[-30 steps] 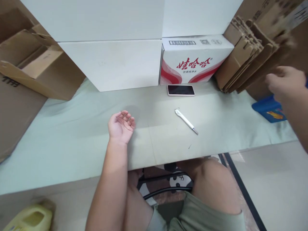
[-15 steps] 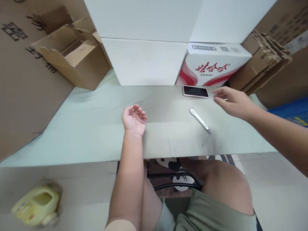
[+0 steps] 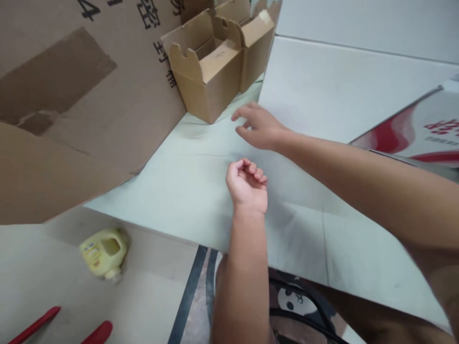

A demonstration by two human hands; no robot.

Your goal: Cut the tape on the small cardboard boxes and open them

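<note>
My left hand rests palm-up on the pale green table, fingers loosely curled with nothing in them. My right hand reaches across above it, fingers spread and holding nothing, close to a small open cardboard box standing at the table's far left. The right forearm crosses the frame from the lower right.
A large brown carton with black printing leans at the left. White boxes line the back, and a red-and-white printed box sits at the right. A yellow jug and red handles lie on the floor.
My view swung left. My right hand moved from near the phone and white knife across to the left, toward the small cardboard box. The phone and knife left the view. My left hand stayed put.
</note>
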